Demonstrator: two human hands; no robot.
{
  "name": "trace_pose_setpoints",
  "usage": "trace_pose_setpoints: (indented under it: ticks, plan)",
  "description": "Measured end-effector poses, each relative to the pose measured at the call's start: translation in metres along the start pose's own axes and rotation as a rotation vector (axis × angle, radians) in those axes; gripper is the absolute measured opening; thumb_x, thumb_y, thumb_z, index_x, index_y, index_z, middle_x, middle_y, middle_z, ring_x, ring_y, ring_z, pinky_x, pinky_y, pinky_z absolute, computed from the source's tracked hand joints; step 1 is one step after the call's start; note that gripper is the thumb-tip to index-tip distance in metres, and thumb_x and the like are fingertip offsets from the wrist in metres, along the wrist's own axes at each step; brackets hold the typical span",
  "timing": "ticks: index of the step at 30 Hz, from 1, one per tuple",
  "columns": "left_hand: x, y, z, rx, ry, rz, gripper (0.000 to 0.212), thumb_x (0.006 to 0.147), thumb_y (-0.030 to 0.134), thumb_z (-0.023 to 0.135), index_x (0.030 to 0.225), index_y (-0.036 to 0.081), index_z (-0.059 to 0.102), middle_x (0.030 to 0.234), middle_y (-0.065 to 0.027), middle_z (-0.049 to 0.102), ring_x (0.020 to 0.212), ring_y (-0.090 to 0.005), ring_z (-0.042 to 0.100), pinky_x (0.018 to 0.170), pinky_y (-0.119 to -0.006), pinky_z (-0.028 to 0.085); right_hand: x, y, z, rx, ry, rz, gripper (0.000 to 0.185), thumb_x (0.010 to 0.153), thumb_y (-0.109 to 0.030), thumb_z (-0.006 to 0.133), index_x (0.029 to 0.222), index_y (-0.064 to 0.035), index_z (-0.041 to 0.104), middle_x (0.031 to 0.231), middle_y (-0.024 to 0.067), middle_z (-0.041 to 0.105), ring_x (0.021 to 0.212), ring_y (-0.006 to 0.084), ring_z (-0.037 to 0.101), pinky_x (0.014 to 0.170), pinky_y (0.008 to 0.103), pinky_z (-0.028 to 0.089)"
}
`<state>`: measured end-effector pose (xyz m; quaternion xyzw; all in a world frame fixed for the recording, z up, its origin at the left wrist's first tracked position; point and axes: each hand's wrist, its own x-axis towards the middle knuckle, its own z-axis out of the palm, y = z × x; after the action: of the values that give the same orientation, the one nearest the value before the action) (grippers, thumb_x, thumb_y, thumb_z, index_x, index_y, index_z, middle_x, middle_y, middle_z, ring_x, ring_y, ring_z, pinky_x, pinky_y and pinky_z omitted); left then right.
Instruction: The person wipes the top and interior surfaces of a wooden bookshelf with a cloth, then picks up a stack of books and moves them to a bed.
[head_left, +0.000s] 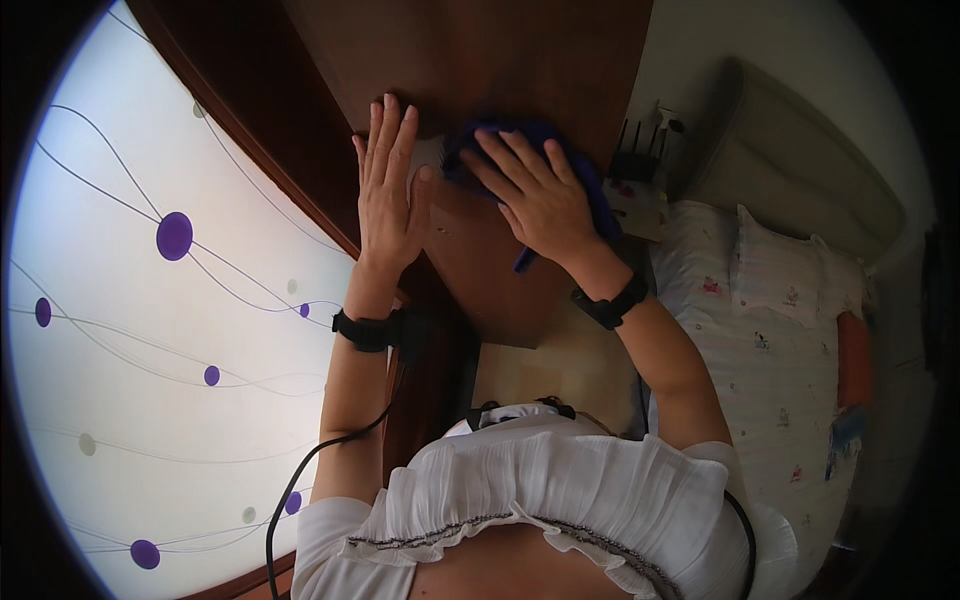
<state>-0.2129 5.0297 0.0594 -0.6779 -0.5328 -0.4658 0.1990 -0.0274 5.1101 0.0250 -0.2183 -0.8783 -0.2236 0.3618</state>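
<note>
A dark blue cloth (534, 139) lies bunched against the brown wooden door panel (495, 292). My right hand (529, 184) presses it flat there with spread fingers, covering the cloth's middle; a corner of it hangs below my palm. To the left, my left hand (394, 187) is raised with fingers extended and holds nothing. Its palm faces the panel near the dark door frame (300, 150); whether it touches the wood I cannot tell. Each wrist wears a black band, and a cable runs from the left one.
At left is a white panel (247, 337) with purple dots and curved lines. On the right stand a bed (750, 390) with printed sheets and pillows, a padded headboard (795, 150), and a bedside table (637, 217) bearing a black router (634, 166). Pale flooring (555, 375) shows below.
</note>
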Motion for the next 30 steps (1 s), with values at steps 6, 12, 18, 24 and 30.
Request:
trace_pose_setpoints:
  ticks: [6, 12, 18, 24, 30]
  plan:
    - [-0.006, -0.009, -0.006, 0.048, -0.05, 0.02, 0.047, 0.096, 0.016, 0.047, 0.142, 0.009, 0.042, 0.153, -0.0118, 0.032, 0.143, -0.0292, 0.025, 0.116, -0.05, 0.016, -0.089, -0.018, 0.074, 0.143, -0.273, -0.258, 0.056, 0.091, -0.012, 0.048, 0.146, -0.0171, 0.037, 0.146, -0.0058, 0.042, 0.133, 0.0114, 0.04, 0.117, 0.035, 0.02]
    - [-0.017, -0.019, -0.017, -0.046, 0.069, -0.004, 0.046, 0.097, 0.017, 0.045, 0.142, 0.005, 0.041, 0.151, -0.0161, 0.033, 0.142, -0.0327, 0.027, 0.115, -0.049, 0.019, -0.024, -0.008, 0.029, 0.085, -0.167, -0.218, 0.054, 0.089, -0.009, 0.048, 0.142, -0.0189, 0.043, 0.149, -0.0066, 0.038, 0.136, 0.0108, 0.035, 0.119, 0.0378, 0.016]
    - [-0.016, -0.028, -0.027, -0.124, 0.153, -0.076, 0.05, 0.101, 0.028, 0.04, 0.143, 0.001, 0.037, 0.149, -0.0212, 0.034, 0.141, -0.0357, 0.028, 0.115, -0.048, 0.02, 0.092, -0.013, -0.027, -0.099, 0.197, 0.001, 0.057, 0.083, -0.009, 0.056, 0.139, -0.0187, 0.047, 0.15, 0.0037, 0.037, 0.139, 0.0191, 0.032, 0.116, 0.0506, 0.014]
    - [-0.027, -0.051, -0.038, -0.119, 0.206, -0.209, 0.05, 0.101, 0.027, 0.04, 0.144, 0.001, 0.035, 0.146, -0.0212, 0.038, 0.136, -0.0358, 0.036, 0.109, -0.042, 0.032, 0.086, -0.061, 0.034, 0.065, 0.109, -0.092, 0.053, 0.087, -0.006, 0.05, 0.138, -0.0197, 0.047, 0.15, -0.0041, 0.037, 0.14, 0.0132, 0.029, 0.118, 0.0435, 0.015]
    - [-0.056, -0.058, -0.034, -0.165, 0.066, -0.314, 0.049, 0.1, 0.027, 0.044, 0.144, 0.007, 0.035, 0.139, -0.0219, 0.045, 0.127, -0.0387, 0.047, 0.102, -0.042, 0.041, -0.008, -0.095, 0.111, -0.012, -0.224, -0.389, 0.05, 0.089, -0.009, 0.046, 0.139, -0.01, 0.044, 0.148, -0.0015, 0.039, 0.139, 0.0139, 0.032, 0.118, 0.0378, 0.019]
